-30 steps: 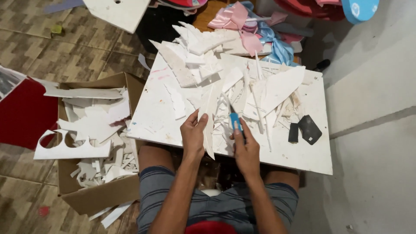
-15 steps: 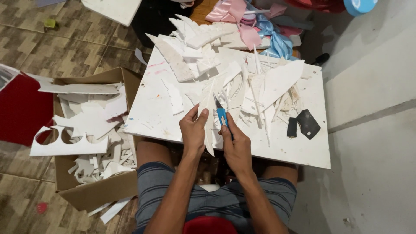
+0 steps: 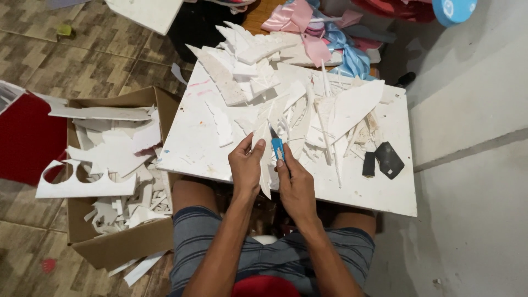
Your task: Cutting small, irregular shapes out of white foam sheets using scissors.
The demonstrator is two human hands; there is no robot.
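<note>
Left hand (image 3: 246, 165) pinches a thin, pointed white foam sliver (image 3: 264, 159) — right hand (image 3: 296, 184) fingers grip a blue plastic cutter (image 3: 278, 147).

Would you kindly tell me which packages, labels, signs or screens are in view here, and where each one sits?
Cardboard box: on the floor left of the white board, open, brown, filled with white foam scraps.
Blue round thing: top right corner, with a small white mark; too cut off to tell whether it is a label.
No screens or signs show.
</note>
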